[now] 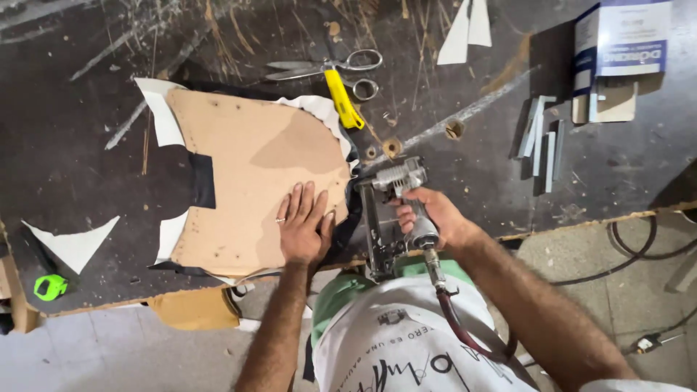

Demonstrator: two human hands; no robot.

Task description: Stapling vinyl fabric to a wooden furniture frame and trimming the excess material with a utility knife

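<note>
My left hand [303,224] lies flat, fingers together, on a brown hardboard panel [247,163] that rests on white and black fabric [161,116]. My right hand [430,218] grips the handle of a metal pneumatic staple gun [383,210]. The gun's nose sits at the panel's right edge, close beside my left thumb. A dark red air hose [465,330] runs from the gun's base down past my body.
Scissors [330,67] and a yellow-handled tool [343,100] lie beyond the panel. Strips of staples [542,138] and an open cardboard box [621,51] sit at the right. A green tape measure [51,287] is at the left edge. Cables [639,250] cross the floor.
</note>
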